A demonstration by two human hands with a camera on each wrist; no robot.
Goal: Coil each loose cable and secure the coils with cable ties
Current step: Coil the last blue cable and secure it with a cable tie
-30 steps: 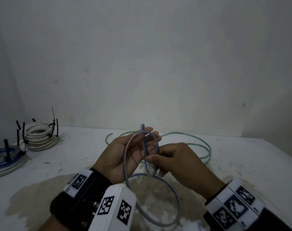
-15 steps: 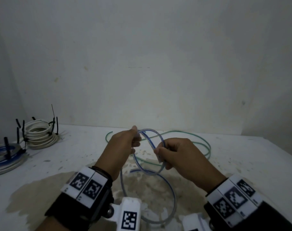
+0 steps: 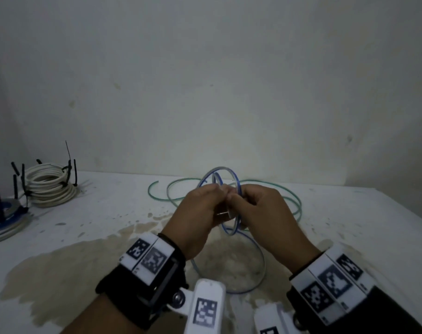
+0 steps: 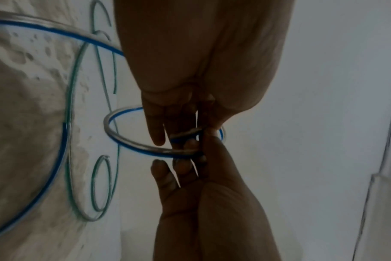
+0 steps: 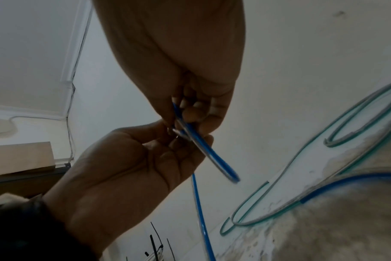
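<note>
Blue cable [image 3: 236,186] between both hands

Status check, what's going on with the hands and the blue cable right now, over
Left hand and right hand both grip blue cable, small loops formed. Tail trails on table. Green cable loose behind. No tie on yet.

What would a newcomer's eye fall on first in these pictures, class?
First, the two hands at the middle: the left hand and right hand pinch small loops of the blue cable above the table. Behind them lies a loose green cable; at far left sits a tied white coil.
</note>
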